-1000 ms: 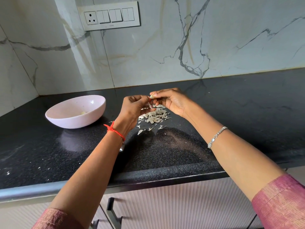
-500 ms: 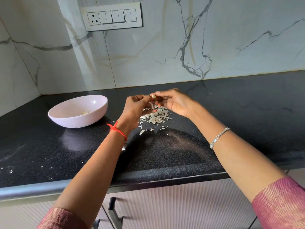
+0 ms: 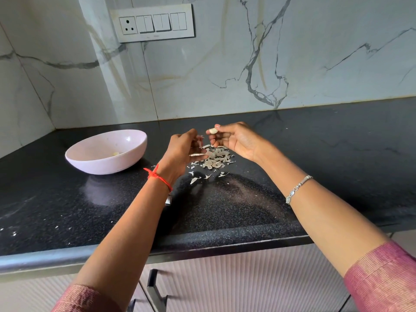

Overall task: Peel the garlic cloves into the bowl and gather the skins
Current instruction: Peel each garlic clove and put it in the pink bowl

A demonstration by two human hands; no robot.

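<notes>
Nothing legible is to be found here: no text, label, brand or number can be read. A tiny mark is seen low on the switch plate (image 3: 152, 23), too small to be made out.

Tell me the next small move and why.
Probably drop the skin strip from the left hand onto the skin pile just below; the clove pinched by the right hand looks bare and could then go to the bowl.

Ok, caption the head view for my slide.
Right hand pinches a garlic clove, left hand holds a skin strip above the skin pile, beside the bowl.
</notes>
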